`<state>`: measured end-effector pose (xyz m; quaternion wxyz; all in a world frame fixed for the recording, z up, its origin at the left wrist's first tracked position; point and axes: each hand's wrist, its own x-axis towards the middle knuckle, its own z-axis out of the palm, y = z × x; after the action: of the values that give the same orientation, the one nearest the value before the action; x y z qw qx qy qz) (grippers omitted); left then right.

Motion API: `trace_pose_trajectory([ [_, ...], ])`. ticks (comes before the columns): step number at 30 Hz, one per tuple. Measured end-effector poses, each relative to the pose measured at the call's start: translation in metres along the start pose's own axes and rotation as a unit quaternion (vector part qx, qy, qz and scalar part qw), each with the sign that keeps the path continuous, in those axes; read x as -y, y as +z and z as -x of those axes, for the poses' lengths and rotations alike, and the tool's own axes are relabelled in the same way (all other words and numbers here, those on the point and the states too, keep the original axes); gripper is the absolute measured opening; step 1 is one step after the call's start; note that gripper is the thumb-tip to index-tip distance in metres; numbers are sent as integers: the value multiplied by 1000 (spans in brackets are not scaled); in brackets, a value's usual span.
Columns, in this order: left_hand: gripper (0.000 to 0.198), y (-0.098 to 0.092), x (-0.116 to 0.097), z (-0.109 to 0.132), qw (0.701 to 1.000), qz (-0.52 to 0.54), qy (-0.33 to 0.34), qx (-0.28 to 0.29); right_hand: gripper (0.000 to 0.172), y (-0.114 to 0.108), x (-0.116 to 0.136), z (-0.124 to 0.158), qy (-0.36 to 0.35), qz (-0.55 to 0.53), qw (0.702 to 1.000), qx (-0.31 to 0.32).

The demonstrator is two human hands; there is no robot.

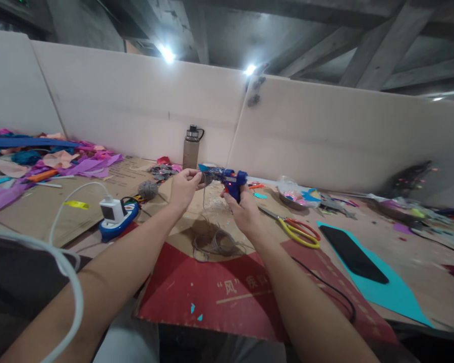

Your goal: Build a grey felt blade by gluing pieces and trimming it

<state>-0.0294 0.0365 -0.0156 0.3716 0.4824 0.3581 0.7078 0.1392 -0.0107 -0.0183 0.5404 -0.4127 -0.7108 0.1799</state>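
My right hand (246, 209) is wrapped round the handle of a blue hot glue gun (234, 182), which has a small red light. The gun's nozzle end points left, toward my left hand (184, 190). Between the left thumb and fingers is a small pointed blue piece (203, 167) beside some grey cord. Whether gun and piece touch I cannot tell. Grey cord (204, 201) hangs from the left fingertips down to a loose coil (220, 244) on the red-printed cardboard (185, 287).
Right of my right hand lie scissors (302, 233) and a black phone (353, 253) on a turquoise sheet (401, 297). At left are a blue power strip (117, 226) with a white charger and a grey yarn ball (148, 189). A bottle (191, 151) stands behind.
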Motion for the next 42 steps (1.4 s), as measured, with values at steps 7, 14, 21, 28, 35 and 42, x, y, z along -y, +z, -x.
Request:
trace_pose_trajectory([
  [7,22,-2,6,-3,998,-48,37,-4,31,1,2,0,-1,23,1000,-12],
  [14,23,-3,3,-2,998,-44,35,-8,40,-1,2,0,8,11,1000,-18],
  [21,21,-1,2,-2,999,-31,32,-7,38,0,4,2,14,10,1000,-18],
  [28,22,-2,3,-1,999,-38,37,-5,34,2,3,2,10,15,999,-27],
  [35,21,-1,2,-1,998,-40,40,-13,34,1,7,3,16,17,999,-35],
  [42,20,-1,2,-2,998,-40,39,-15,40,1,10,4,19,12,999,-33],
])
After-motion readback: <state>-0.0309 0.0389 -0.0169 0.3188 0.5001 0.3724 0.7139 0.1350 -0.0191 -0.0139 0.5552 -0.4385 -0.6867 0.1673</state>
